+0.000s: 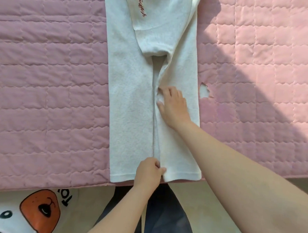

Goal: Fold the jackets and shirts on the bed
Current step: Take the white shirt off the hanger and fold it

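Garment: white top (pixel 129 96), long strip running near to far down the middle of the pink quilted bed cover (pixel 44 73). Both side panels are turned in and meet at a centre line. A sleeve with dark red lettering (pixel 142 7) lies on top at the far end. The near hem sits at the bed's near edge.

Left hand (pixel 150 170): at the near hem, on the centre line. Fingers are curled and the thumb is closed over the cloth, gripping the hem where the two panels meet.

Right hand (pixel 173 105): palm down on the right panel, about midway along. Fingers are lightly bent with the tips pressing at the panel's inner edge. No cloth seen pinched. Small puckers gather around the fingertips.

Step in hand, as I read it: squaring the right panel against the left before folding lengthwise.

To do it well:
- keep the hem anchored and lightly taut
- stroke the right palm outward and far-ward to clear the puckers
- keep the inner edges butted, not overlapping
- check the right panel's near corner, which sits slightly farther than the left's
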